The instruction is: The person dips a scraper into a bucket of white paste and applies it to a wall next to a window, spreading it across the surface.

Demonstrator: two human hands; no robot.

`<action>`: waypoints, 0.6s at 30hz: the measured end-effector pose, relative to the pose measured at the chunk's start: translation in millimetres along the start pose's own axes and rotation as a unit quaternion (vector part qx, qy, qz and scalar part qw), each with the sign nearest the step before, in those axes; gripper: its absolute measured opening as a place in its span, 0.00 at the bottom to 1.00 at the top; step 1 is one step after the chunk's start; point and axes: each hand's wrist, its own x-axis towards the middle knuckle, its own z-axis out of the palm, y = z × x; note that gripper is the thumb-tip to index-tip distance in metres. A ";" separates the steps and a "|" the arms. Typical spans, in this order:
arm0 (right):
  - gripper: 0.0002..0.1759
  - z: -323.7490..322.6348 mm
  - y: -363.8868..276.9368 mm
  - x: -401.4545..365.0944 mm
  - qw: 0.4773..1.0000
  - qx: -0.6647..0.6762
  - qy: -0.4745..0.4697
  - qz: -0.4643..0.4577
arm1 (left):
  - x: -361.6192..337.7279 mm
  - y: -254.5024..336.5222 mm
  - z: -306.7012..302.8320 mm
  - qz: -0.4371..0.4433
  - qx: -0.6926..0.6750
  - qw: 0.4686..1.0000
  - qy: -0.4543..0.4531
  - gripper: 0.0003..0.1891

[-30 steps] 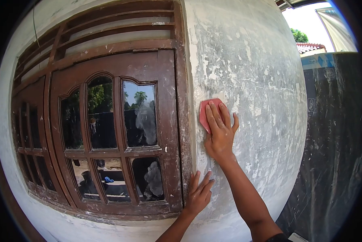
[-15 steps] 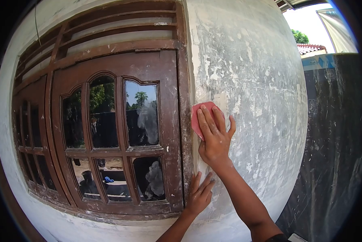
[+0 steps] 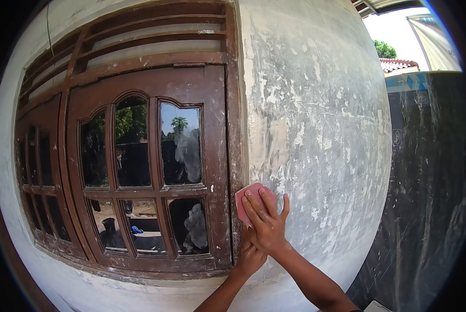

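Observation:
A pink sheet, apparently sandpaper, lies flat against the wall edge beside the brown window frame. My right hand presses on it with the fingers over its face. Just below and to the left, my left hand rests at the wall edge by the frame, partly behind my right hand; its fingertips are hidden. The wall is grey with patchy white marks, and a beige patch shows above my right hand.
Brown wooden shutters with glass panes fill the left side, with slatted openings above. A dark panel stands at the right beyond the curved-looking wall. A tiled roof and pale cloth show at the upper right.
My right hand and the pink sheet have moved down along the wall edge. My left hand is now close against my right hand, which partly covers it.

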 end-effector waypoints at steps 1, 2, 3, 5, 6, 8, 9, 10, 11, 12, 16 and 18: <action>0.33 -3.2 0.4 6.8 1.000 -0.001 0.006 -0.003 | 5.0 1.6 -3.0 0.006 0.002 1.000 0.003 0.20; 0.33 -8.1 0.9 16.1 0.999 0.001 0.037 0.000 | 7.5 6.0 -6.7 0.011 0.022 1.000 -0.002 0.21; 0.33 -15.1 1.0 27.5 0.998 0.003 0.065 0.003 | 12.5 10.8 -10.4 0.014 0.041 0.999 -0.007 0.22; 0.34 -21.4 6.4 72.0 0.996 0.006 0.090 0.005 | 15.4 11.7 -12.7 0.022 0.058 0.998 -0.019 0.21; 0.37 -18.3 12.5 91.7 0.996 -0.010 0.090 0.007 | 13.9 13.3 -14.0 0.028 0.074 0.996 -0.033 0.21; 0.40 -4.4 18.6 95.0 0.996 -0.025 0.086 0.009 | 16.2 18.0 -16.5 0.019 0.073 0.996 -0.038 0.20; 0.40 8.6 22.0 89.1 0.997 -0.024 0.071 0.009 | 17.4 18.0 -17.8 0.014 0.073 0.996 -0.039 0.20; 0.40 15.9 22.1 82.4 0.998 -0.024 0.056 0.008 | 13.8 15.4 -16.5 0.014 0.074 0.996 -0.040 0.20; 0.40 16.6 16.8 68.6 0.998 -0.023 0.057 0.010 | 6.6 11.2 -13.3 0.011 0.071 0.996 -0.045 0.19; 0.37 16.6 10.4 50.1 0.999 -0.004 0.040 0.004 | 2.1 6.5 -9.3 0.009 0.067 0.997 -0.046 0.18; 0.31 -2.0 2.9 10.8 0.997 0.057 0.017 -0.045 | -0.9 -1.6 -1.1 0.003 0.000 1.000 -0.008 0.18; 0.33 -19.9 16.2 26.5 0.996 0.057 0.052 -0.050 | 1.8 7.5 -6.4 -0.011 0.055 0.998 -0.028 0.17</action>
